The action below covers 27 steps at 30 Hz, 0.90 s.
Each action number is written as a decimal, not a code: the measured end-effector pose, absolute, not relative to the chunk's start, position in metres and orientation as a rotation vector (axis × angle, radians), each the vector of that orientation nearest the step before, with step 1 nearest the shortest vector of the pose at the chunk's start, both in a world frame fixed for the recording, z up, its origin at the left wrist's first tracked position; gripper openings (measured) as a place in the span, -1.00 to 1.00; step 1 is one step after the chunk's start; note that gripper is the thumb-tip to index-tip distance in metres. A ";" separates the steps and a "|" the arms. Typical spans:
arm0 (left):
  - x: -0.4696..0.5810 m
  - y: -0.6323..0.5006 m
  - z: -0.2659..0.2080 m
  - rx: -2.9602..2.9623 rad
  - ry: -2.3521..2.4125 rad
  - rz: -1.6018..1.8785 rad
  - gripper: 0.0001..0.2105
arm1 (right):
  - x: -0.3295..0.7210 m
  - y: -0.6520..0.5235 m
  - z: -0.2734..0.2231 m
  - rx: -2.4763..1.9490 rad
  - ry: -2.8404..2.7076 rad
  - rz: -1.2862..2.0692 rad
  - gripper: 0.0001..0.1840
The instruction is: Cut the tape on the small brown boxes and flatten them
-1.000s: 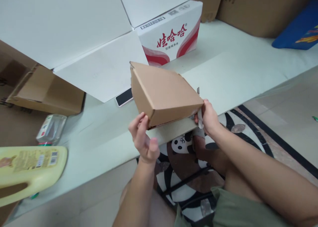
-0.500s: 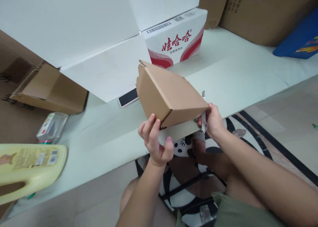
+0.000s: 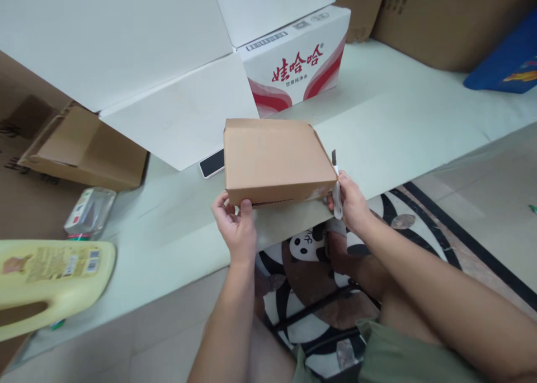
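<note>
A brown cardboard box point(image 3: 274, 154) is held near the table's front edge, its broad plain face turned up. At its near left corner my left hand point(image 3: 235, 223) grips it, thumb on the front side and the other fingers partly hidden behind. My right hand point(image 3: 351, 201) is closed around a utility knife point(image 3: 337, 195) with a pale handle, beside the box's near right corner. The knife's blade is out and points up and away from me. Those right-hand fingers also seem to touch the box's corner.
On the pale table point(image 3: 168, 221) stand a large white box point(image 3: 180, 114) and a red-and-white carton point(image 3: 297, 64). A phone-like device point(image 3: 212, 164) lies beyond the held box. Leftward are a clear bottle point(image 3: 90, 212), a yellow jug point(image 3: 59, 282) and a cardboard box point(image 3: 84, 148).
The cardboard box has turned and tipped down from a raised tilt to nearly level. My left hand has shifted left and closed on its corner; my right hand moved slightly left with the knife.
</note>
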State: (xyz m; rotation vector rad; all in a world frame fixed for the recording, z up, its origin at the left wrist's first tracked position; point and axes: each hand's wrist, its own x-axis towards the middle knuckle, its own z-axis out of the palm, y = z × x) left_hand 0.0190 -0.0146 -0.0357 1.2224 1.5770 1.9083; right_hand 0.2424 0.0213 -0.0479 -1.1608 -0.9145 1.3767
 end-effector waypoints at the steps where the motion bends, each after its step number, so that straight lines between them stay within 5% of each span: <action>1: 0.018 -0.014 -0.036 1.201 1.573 1.898 -0.44 | 0.243 0.021 -0.048 -1.152 -0.926 1.374 -0.51; 27: 0.023 0.001 -0.032 0.546 1.388 1.975 -0.60 | 0.241 -0.009 -0.044 -1.156 -1.430 0.981 -0.78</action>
